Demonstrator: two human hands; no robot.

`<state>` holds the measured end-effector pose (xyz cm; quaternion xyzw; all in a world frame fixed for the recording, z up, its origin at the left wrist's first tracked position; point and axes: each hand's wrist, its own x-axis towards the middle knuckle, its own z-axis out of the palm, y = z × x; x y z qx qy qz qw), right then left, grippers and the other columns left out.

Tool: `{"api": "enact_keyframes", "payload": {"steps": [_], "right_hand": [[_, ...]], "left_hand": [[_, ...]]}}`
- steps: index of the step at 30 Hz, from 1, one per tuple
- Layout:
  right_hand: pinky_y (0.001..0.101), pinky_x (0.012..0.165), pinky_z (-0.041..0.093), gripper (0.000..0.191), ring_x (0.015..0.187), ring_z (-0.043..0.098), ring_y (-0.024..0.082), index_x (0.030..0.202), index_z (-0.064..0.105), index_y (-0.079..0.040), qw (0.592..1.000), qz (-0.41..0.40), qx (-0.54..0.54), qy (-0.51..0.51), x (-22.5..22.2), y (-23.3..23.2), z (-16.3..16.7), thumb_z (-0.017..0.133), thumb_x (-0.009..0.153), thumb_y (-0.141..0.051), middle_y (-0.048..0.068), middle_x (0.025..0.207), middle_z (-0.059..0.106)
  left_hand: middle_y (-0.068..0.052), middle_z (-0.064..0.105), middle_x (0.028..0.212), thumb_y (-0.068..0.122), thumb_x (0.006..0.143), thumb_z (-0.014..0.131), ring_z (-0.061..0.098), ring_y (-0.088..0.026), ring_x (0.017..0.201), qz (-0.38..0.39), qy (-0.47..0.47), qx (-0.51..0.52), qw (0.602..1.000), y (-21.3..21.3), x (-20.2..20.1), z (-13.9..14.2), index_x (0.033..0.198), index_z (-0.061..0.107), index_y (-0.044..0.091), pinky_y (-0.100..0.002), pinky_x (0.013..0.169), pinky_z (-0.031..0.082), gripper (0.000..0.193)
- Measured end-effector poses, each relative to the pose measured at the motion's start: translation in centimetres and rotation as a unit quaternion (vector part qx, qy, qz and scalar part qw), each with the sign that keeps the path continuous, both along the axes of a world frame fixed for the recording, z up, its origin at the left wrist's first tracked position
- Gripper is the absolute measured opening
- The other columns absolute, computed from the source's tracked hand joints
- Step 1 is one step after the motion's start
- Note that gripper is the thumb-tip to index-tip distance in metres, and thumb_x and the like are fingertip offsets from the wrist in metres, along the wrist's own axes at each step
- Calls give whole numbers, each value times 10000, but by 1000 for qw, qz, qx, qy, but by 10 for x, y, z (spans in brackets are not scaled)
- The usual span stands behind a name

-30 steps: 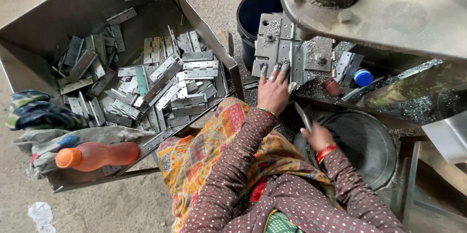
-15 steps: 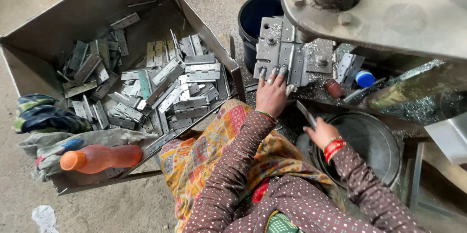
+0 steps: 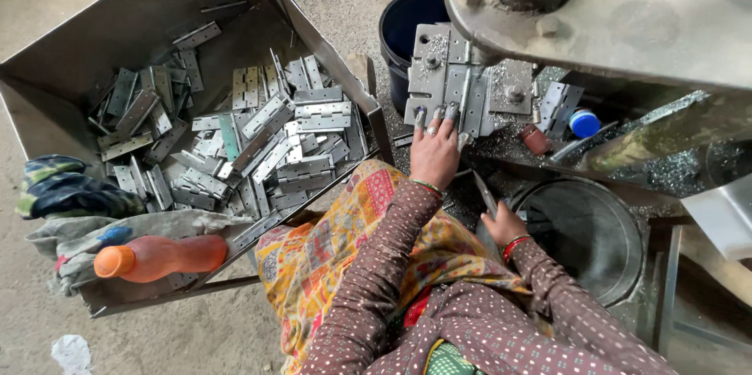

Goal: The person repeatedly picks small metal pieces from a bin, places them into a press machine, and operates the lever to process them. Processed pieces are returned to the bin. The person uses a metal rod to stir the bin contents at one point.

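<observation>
Left hand (image 3: 433,152) flat, fingertips on hinge plate (image 3: 449,93)

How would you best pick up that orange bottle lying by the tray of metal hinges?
Judging by its pose, grip the orange bottle around its broad middle, coming down from above: it lies on its side on a cloth, cap pointing left, so the round body is exposed, while the narrow cap gives less hold.

Soft, even daylight; faint shadows, sharp focus, perhaps slight wide-angle bending at the edges.
</observation>
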<state>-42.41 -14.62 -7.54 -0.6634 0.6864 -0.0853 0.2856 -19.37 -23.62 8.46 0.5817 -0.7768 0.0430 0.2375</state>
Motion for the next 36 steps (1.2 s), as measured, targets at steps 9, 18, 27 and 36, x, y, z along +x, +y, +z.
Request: {"api": "enact_keyframes", "payload": {"steps": [9,18,27,36], "right_hand": [[560,778,551,564,871,698,488,1014,583,-12,995,27,49,79,-16,-26,29,701,870,-544,277,877,719],[588,762,541,549,887,678,510,1223,568,-3,998,-26,-40,31,12,10,5,627,906,-447,302,973,701],[547,788,562,577,867,706,470,1041,612,-26,992,47,50,107,-16,-31,38,728,827,-549,250,900,729],[575,757,541,485,875,687,479,1075,610,-44,995,-34,-55,71,15,7,6,640,912,-500,254,935,716]], "left_hand": [[-115,640,1299,143,925,538,559,-282,1328,45,-61,2,997,-34,-16,-10,1142,719,19,-523,1185,347,308],[-133,635,1281,133,916,534,569,-312,1303,28,-20,10,999,-30,-12,-11,1091,721,1,-538,1130,379,288],[-112,625,1321,127,920,531,563,-292,1288,15,-3,54,998,-52,-14,-16,1058,739,30,-547,1141,379,268],[-114,632,1301,129,930,528,565,-299,1286,17,-14,64,998,-67,-17,-15,1058,744,39,-564,1135,380,267]]}}
